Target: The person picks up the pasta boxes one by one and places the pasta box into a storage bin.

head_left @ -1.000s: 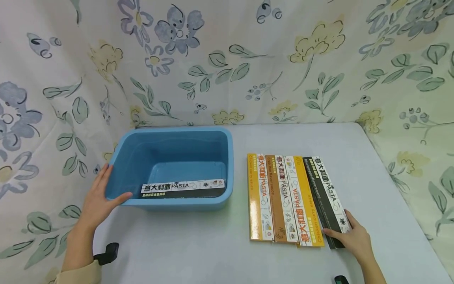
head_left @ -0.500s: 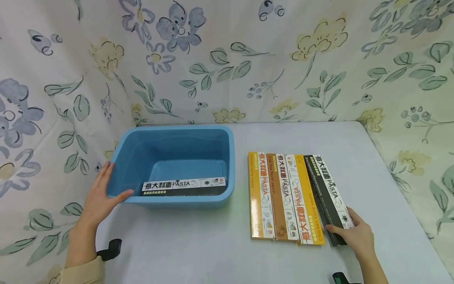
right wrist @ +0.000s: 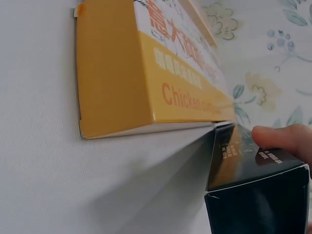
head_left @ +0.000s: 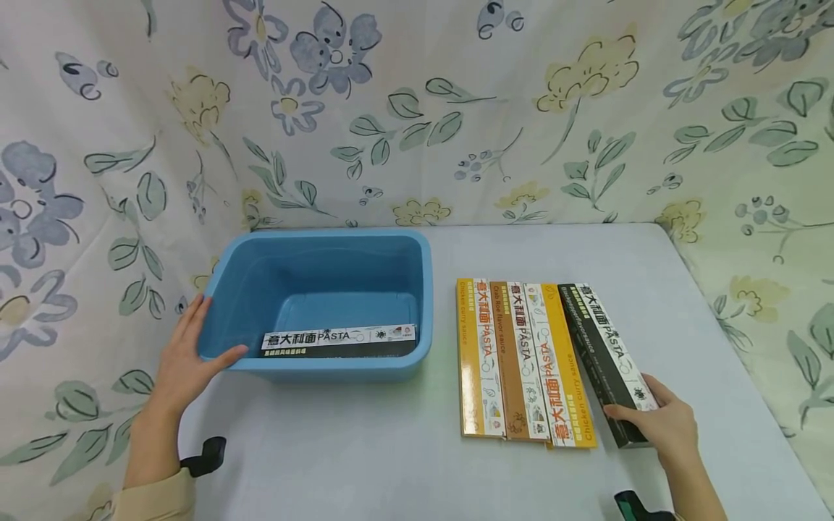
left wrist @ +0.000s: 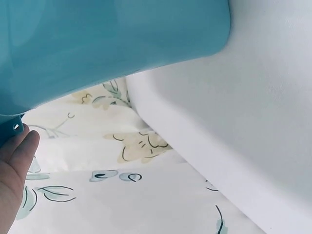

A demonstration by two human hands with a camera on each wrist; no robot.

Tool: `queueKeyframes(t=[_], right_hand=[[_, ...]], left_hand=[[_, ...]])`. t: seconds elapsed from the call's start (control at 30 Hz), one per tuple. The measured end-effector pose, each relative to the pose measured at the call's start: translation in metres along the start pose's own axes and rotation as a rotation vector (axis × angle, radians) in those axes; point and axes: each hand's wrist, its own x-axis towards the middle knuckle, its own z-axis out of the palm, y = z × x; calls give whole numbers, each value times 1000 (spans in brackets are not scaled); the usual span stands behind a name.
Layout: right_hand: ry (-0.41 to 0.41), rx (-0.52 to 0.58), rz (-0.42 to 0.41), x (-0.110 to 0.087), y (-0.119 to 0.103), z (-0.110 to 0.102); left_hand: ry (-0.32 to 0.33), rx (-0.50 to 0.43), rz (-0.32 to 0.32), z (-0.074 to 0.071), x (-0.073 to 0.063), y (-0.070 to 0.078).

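Observation:
My right hand [head_left: 671,427] grips the near end of a black pasta box [head_left: 602,347], thumb on its left side and fingers on its right. Seen from the right wrist, the box's dark end [right wrist: 258,209] faces the camera, angled away from a yellow pasta box [right wrist: 114,78]. At the left, my left hand [head_left: 177,373] holds the corner of a blue basin [head_left: 339,367], with the thumb over the front rim and the fingers along the left side. Another black pasta box [head_left: 339,341] lies inside the basin. The left wrist view shows fingertips [left wrist: 27,146] at the basin's rim.
Left of the gripped box, a brown pasta box [head_left: 510,347] lies between a yellow one [head_left: 467,362] and another yellow one [head_left: 573,383], side by side on the white table [head_left: 365,456]. A floral curtain [head_left: 495,145] hangs behind and at both sides.
The near end of the gripped black box has swung right and slightly up, opening a wider gap from the yellow box. My left hand stays at the basin.

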Motion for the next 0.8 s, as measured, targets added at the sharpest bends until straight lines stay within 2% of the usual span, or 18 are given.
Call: queueKeyframes(t=[0.5, 0.8], right_hand=[[0, 123, 46, -2, -3, -8], [49, 154, -25, -2, -7, -9]], left_hand=[[-9, -20, -11, 0, 0, -1], [-20, -22, -7, -1, 1, -1]])
